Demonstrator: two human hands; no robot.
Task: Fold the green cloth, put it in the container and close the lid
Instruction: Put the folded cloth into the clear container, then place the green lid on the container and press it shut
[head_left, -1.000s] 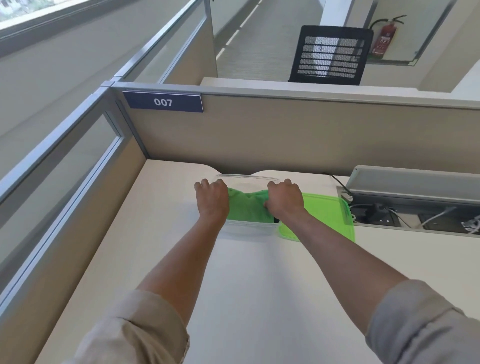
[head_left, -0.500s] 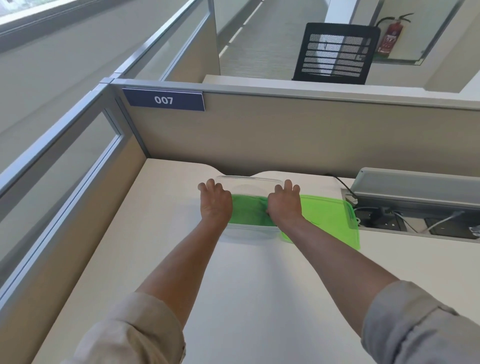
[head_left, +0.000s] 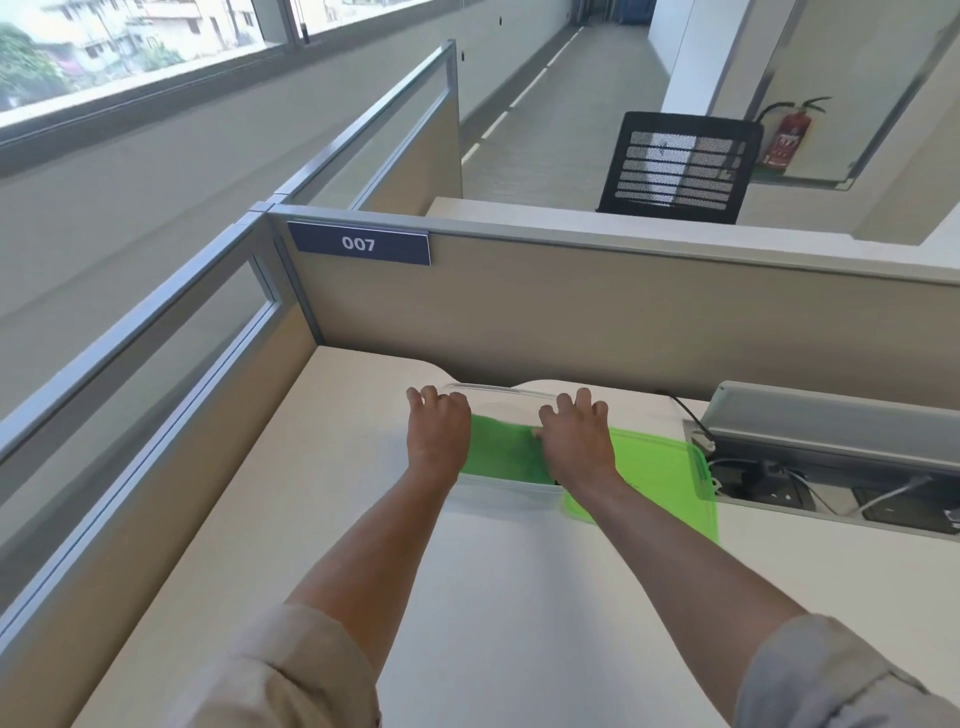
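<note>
A clear plastic container (head_left: 498, 493) stands on the pale desk near the back partition. The folded green cloth (head_left: 501, 449) lies flat inside it. My left hand (head_left: 436, 431) rests palm down over the container's left side, fingers spread. My right hand (head_left: 576, 441) presses palm down on the right part of the cloth, fingers apart. Both hands cover the ends of the cloth. The green lid (head_left: 660, 473) lies flat on the desk just right of the container, partly under my right wrist.
A beige partition (head_left: 597, 322) with a "007" label (head_left: 358, 243) runs close behind the container, and a glazed partition lines the left side. At the right, an open cable tray (head_left: 831, 488) with plugs and wires sits beside the lid. The bare desk (head_left: 519, 597) stretches toward me.
Both hands went from bunched fists gripping the cloth to flat, spread palms on it. The cloth now lies flatter in the container. The camera has tilted upward.
</note>
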